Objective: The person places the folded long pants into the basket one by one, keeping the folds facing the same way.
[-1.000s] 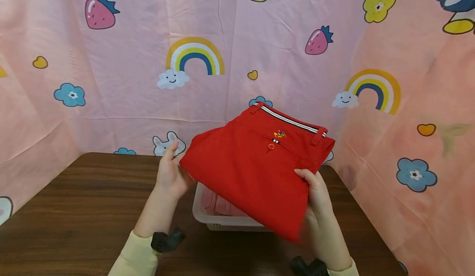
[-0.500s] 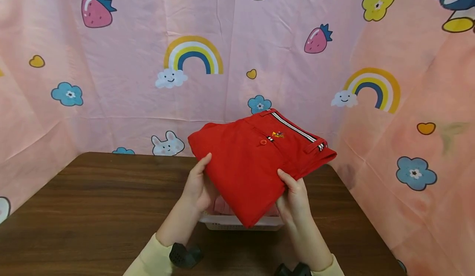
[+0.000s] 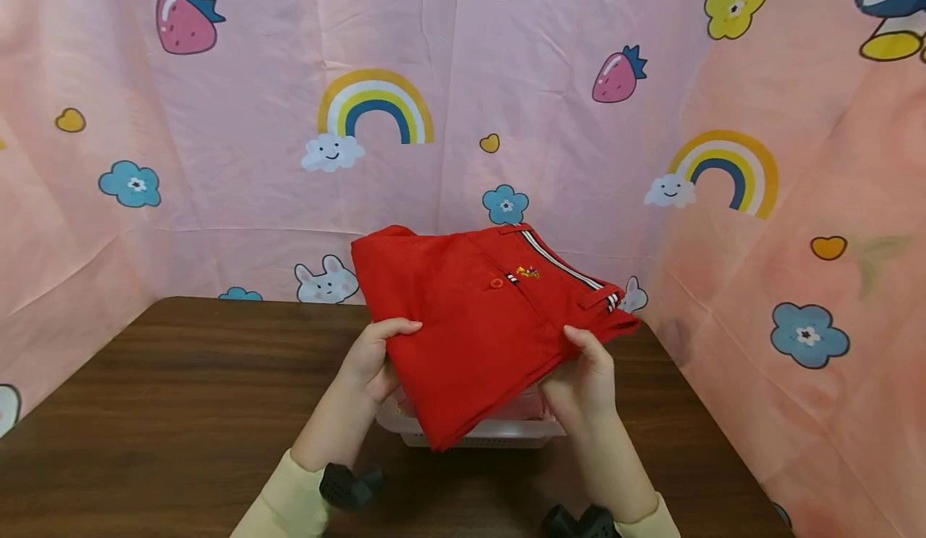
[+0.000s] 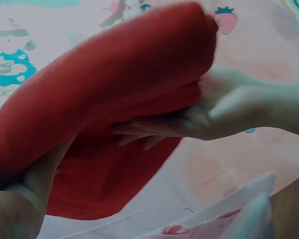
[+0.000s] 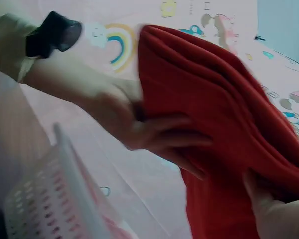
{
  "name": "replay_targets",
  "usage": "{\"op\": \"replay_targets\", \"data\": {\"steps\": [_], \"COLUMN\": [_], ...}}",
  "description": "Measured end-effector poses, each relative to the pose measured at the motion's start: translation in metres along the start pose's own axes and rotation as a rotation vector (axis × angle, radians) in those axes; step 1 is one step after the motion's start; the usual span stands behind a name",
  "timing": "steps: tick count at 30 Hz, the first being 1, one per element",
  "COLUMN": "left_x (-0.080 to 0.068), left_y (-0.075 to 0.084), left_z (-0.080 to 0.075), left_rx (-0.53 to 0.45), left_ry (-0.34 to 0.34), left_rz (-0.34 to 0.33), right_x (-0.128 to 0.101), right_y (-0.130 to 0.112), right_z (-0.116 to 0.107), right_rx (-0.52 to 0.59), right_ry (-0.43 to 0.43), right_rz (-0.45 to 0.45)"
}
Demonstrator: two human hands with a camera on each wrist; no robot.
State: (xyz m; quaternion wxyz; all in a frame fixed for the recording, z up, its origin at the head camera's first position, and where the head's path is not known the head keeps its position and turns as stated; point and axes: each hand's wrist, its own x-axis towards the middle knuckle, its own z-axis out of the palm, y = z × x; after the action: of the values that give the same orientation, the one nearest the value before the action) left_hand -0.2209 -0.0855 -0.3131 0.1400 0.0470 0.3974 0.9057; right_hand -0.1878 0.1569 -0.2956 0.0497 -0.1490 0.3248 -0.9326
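Observation:
Folded red pants [image 3: 463,305], with a striped waistband, a small embroidered emblem and a buttoned back pocket, are held up above a white basket [image 3: 477,440]. My left hand [image 3: 372,361] grips their left edge, thumb on top and fingers underneath. On the opposite side my right hand [image 3: 584,377] holds the edge near the waistband in the same way. From below, the right wrist view shows the left fingers [image 5: 179,137] spread under the cloth and the layered folds. Pink folded clothing [image 3: 531,405] lies in the basket, mostly hidden by the pants.
The basket stands on a dark brown wooden table [image 3: 181,409]. Behind and to the right hangs a pink printed cloth [image 3: 239,120] that comes down to the table's edges. A black wrist device [image 3: 350,486] sits on each forearm.
My left hand, at first open-fingered at the cloth's edge, has moved right and now grips it. The pants have turned clockwise, with the waistband end lower. My right hand has shifted slightly left.

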Motion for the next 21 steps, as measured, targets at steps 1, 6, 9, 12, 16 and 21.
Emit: {"op": "replay_targets", "data": {"steps": [1, 6, 9, 12, 16, 21], "left_x": [0.0, -0.003, -0.003, -0.002, -0.003, -0.006], "left_y": [0.003, 0.011, 0.013, 0.015, 0.019, 0.025], "left_z": [-0.002, -0.009, -0.011, -0.014, -0.019, -0.026], "left_rx": [0.003, -0.009, -0.014, -0.012, -0.009, 0.001], "left_ry": [-0.016, -0.087, -0.12, -0.115, -0.093, -0.129], "left_rz": [-0.009, -0.019, -0.015, -0.006, 0.0, -0.029], "right_x": [0.001, 0.006, 0.009, 0.012, 0.013, 0.008], "right_y": [-0.004, -0.021, -0.026, -0.027, -0.029, -0.038], "right_z": [-0.002, -0.014, -0.02, -0.023, -0.027, -0.038], "right_rx": [0.037, 0.212, 0.287, 0.299, 0.278, 0.281], "right_ry": [-0.034, -0.249, -0.383, -0.447, -0.373, -0.25], "right_rz": [0.001, -0.017, -0.014, -0.007, 0.035, 0.168]}}
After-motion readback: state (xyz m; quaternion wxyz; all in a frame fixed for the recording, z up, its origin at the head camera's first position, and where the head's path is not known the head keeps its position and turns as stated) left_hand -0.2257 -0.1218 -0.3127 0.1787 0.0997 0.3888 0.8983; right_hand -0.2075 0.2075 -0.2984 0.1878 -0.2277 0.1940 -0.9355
